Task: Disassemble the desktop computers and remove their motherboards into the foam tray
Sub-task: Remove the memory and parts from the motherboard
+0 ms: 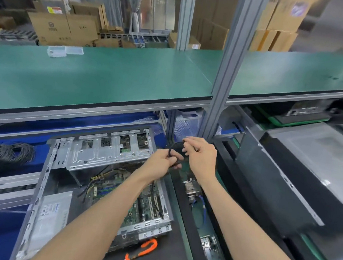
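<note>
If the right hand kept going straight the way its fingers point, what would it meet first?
The right hand points left, toward the left hand, which grips the same black cable. It would probably meet that hand first, then the metal drive cage beyond; depth is unclear.

Workbench in a storeroom

A green shelf (pixel 101 78) spans grey metal posts (pixel 225 72); cardboard boxes (pixel 62 28) stack up behind, under even light.

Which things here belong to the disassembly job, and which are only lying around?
Belong to the job:
open computer case
motherboard inside it
black cable, held by left hand and right hand
orange-handled screwdriver

Lying about:
coil of black cables
clear plastic boxes
cardboard boxes
</note>
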Tool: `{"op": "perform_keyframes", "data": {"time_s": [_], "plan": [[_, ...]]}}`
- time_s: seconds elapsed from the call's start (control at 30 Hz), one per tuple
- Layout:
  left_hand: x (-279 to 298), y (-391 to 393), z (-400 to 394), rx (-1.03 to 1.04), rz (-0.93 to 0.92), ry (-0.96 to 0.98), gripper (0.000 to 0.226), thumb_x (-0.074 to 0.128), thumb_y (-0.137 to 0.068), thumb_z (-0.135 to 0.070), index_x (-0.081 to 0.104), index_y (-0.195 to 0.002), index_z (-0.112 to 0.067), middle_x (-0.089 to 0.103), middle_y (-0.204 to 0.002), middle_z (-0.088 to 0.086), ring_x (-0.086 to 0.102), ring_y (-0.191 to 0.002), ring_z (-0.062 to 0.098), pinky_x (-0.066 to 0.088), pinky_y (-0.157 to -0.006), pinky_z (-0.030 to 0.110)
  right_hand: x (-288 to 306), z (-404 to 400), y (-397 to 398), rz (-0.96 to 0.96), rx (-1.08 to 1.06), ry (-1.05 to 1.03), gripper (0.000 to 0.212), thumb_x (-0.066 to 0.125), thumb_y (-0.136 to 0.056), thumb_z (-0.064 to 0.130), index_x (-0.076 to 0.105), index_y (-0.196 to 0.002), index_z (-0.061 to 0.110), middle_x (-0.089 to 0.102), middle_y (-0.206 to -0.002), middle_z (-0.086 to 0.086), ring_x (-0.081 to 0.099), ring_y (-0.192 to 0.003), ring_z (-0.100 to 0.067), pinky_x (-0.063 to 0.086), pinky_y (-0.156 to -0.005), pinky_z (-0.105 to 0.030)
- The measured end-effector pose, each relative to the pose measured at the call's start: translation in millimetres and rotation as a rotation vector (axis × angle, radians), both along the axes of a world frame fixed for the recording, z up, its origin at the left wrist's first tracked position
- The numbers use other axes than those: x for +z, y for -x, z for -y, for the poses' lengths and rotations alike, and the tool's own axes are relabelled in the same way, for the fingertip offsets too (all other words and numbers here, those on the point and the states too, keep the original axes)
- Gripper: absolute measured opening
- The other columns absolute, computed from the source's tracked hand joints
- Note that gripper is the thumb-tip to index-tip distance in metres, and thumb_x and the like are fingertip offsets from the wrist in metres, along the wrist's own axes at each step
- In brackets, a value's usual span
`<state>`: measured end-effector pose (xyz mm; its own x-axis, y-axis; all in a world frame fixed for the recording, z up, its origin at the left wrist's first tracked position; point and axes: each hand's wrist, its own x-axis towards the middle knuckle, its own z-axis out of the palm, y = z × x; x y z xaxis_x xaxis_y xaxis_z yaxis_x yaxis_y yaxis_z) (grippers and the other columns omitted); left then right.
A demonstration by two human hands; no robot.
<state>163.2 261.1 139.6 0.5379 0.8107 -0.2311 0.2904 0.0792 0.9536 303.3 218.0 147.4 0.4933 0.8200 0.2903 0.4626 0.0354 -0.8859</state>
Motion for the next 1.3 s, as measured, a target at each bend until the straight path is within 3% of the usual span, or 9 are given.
{"op": "perform_keyframes", "data": {"time_s": [0.17, 0.3, 0.5, 0.6, 0.73, 0.83, 0.97, 1.13, 1.3], "plan": [[-31.4, -53.0, 5.3, -0.169, -0.209, -0.076, 0.029, 0.049, -0.1, -0.003, 0.066, -0.088, -0.024, 0.074, -0.094, 0.006, 0.069, -0.087, 0.011, 0.052, -0.099, 0.038, -19.4, 33.5, -47.0, -0.027, -0.088, 0.108, 0.019, 0.064, -0.092, -0.002, 0.079, -0.103, 0.006, 0.072, -0.106, -0.001, 0.072, -0.076, -0.013, 0.058, -0.081, -0.027], [-53.5, -74.4, 10.9, -0.288, -0.485, -0.193, 0.019, 0.06, -0.094, -0.016, 0.068, -0.111, -0.018, 0.073, -0.112, 0.004, 0.068, -0.102, 0.019, 0.05, -0.093, 0.028, -49.0, 63.0, -70.0, 0.012, -0.114, 0.235, 0.022, 0.062, -0.087, -0.006, 0.08, -0.093, 0.005, 0.074, -0.094, -0.004, 0.07, -0.077, -0.017, 0.055, -0.084, -0.032], [-66.8, -83.5, 18.7, -0.473, -0.778, -0.245, 0.027, 0.044, -0.1, -0.013, 0.064, -0.118, -0.009, 0.067, -0.119, 0.012, 0.061, -0.111, 0.031, 0.05, -0.095, 0.038, -95.7, 84.0, -72.4, -0.023, -0.094, 0.436, 0.022, 0.058, -0.088, -0.007, 0.078, -0.091, 0.001, 0.074, -0.092, -0.009, 0.071, -0.084, -0.022, 0.054, -0.087, -0.041], [-69.5, -84.2, 14.3, -0.391, -0.75, -0.221, 0.03, 0.043, -0.099, -0.006, 0.067, -0.117, -0.006, 0.068, -0.118, 0.014, 0.064, -0.111, 0.031, 0.051, -0.095, 0.038, -105.9, 80.2, -68.9, -0.034, -0.098, 0.47, 0.02, 0.056, -0.091, -0.006, 0.076, -0.091, -0.002, 0.075, -0.094, -0.011, 0.071, -0.089, -0.021, 0.054, -0.09, -0.041], [-70.3, -82.9, 7.2, -0.242, -0.671, -0.225, 0.038, 0.042, -0.1, -0.003, 0.064, -0.13, -0.011, 0.063, -0.133, 0.012, 0.058, -0.124, 0.026, 0.044, -0.107, 0.03, -102.3, 70.3, -65.9, -0.008, -0.075, 0.552, 0.027, 0.052, -0.096, -0.002, 0.077, -0.105, 0.005, 0.07, -0.119, -0.003, 0.066, -0.093, -0.014, 0.039, -0.085, 0.0], [-68.8, -81.8, 5.4, -0.119, -0.584, -0.251, 0.04, 0.044, -0.1, -0.002, 0.061, -0.135, -0.012, 0.061, -0.137, 0.011, 0.054, -0.129, 0.025, 0.04, -0.111, 0.032, -100.7, 61.4, -66.4, 0.026, 0.024, 0.629, 0.039, 0.047, -0.097, -0.005, 0.07, -0.124, 0.011, 0.054, -0.146, -0.001, 0.049, -0.133, -0.02, 0.031, -0.097, -0.011], [-63.5, -76.7, 4.4, -0.041, -0.481, -0.276, 0.038, 0.046, -0.098, -0.001, 0.066, -0.127, -0.016, 0.062, -0.134, 0.008, 0.059, -0.12, 0.022, 0.046, -0.099, 0.026, -97.9, 57.8, -70.4, 0.249, 0.117, 0.774, 0.057, 0.044, -0.095, -0.004, 0.05, -0.146, 0.021, 0.033, -0.161, 0.002, 0.041, -0.139, -0.025, 0.039, -0.101, -0.029], [-45.1, -66.6, 2.6, -0.008, -0.372, -0.37, 0.03, 0.051, -0.096, -0.006, 0.075, -0.108, -0.019, 0.07, -0.118, 0.002, 0.066, -0.085, 0.01, 0.044, -0.071, 0.013, -88.7, 52.9, -65.9, 0.726, 0.043, 0.837, 0.043, 0.055, -0.094, 0.014, 0.053, -0.136, 0.019, 0.065, -0.124, -0.01, 0.063, -0.108, -0.035, 0.045, -0.087, -0.04], [-19.3, -29.0, -7.7, 0.101, -0.273, -0.454, 0.024, 0.058, -0.094, -0.012, 0.076, -0.103, -0.024, 0.072, -0.101, -0.008, 0.064, -0.093, 0.006, 0.048, -0.088, 0.023, -66.2, 29.2, -34.0, 0.505, -0.072, 0.463, 0.032, 0.051, -0.099, 0.025, 0.062, -0.129, 0.02, 0.074, -0.1, -0.006, 0.064, -0.093, -0.03, 0.048, -0.074, -0.038]]}}
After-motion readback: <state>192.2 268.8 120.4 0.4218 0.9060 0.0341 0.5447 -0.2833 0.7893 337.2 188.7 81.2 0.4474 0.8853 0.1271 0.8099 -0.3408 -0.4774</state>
